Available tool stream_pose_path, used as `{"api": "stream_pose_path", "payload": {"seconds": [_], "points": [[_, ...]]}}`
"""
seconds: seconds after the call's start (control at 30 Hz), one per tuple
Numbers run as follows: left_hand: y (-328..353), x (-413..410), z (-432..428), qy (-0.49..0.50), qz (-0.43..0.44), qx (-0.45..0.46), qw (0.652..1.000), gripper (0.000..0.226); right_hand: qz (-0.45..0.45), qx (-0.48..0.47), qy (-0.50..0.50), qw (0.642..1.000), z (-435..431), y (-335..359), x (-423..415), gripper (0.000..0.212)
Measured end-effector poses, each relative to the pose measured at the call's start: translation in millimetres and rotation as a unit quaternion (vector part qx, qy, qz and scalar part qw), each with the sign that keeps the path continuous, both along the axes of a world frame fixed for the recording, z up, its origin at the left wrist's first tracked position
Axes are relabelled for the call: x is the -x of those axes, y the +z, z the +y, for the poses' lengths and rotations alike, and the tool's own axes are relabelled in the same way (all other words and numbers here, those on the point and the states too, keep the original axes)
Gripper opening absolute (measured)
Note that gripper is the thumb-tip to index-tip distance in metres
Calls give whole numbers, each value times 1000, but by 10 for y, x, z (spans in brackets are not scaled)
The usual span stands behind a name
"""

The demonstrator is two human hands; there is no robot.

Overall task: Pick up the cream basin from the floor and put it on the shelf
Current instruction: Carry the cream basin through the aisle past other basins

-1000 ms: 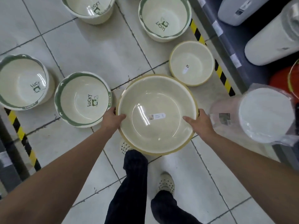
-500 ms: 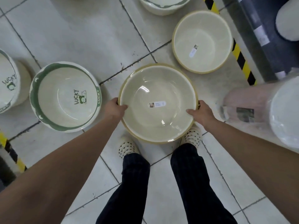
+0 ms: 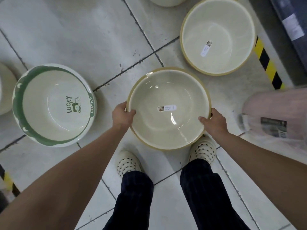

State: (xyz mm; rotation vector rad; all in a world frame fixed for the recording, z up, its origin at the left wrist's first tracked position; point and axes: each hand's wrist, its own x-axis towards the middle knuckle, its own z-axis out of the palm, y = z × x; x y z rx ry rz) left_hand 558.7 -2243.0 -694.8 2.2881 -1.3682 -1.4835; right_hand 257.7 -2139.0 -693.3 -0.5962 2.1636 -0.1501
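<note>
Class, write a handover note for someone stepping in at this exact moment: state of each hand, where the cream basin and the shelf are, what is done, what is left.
Left hand: grips the cream basin by its left rim, thumb inside.
Right hand: grips the right rim, thumb inside.
The cream basin is held roughly level, off the floor and above the right shoe. The shelf is the dark unit at upper right, only partly in view.
Done: pick-up.
Left: carry it to the shelf and set it down, passing clear of the second cream basin on the floor.
</note>
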Motion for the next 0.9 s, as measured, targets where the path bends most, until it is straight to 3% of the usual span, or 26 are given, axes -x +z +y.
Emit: {"api": "stream_pose_path", "payload": {"seconds": [0.1,0.27,0.57,0.73,0.9], "points": [[-106,-24,25,-5,-8,4,1000,47,18,9,30,999,-15,-114,7,39],[-291,-54,26,28,30,-9,999,56,-24,37,-23,999,-37,-301,-5,43],[-511,-77,48,50,61,-25,997,46,-91,68,-102,988,-30,-509,-107,55],[-299,87,-96,57,9,8,998,39,-125,69,-121,982,-103,-334,7,52],[177,270,-333,58,34,32,997,23,-120,90,-129,980,-287,113,205,45]]}}
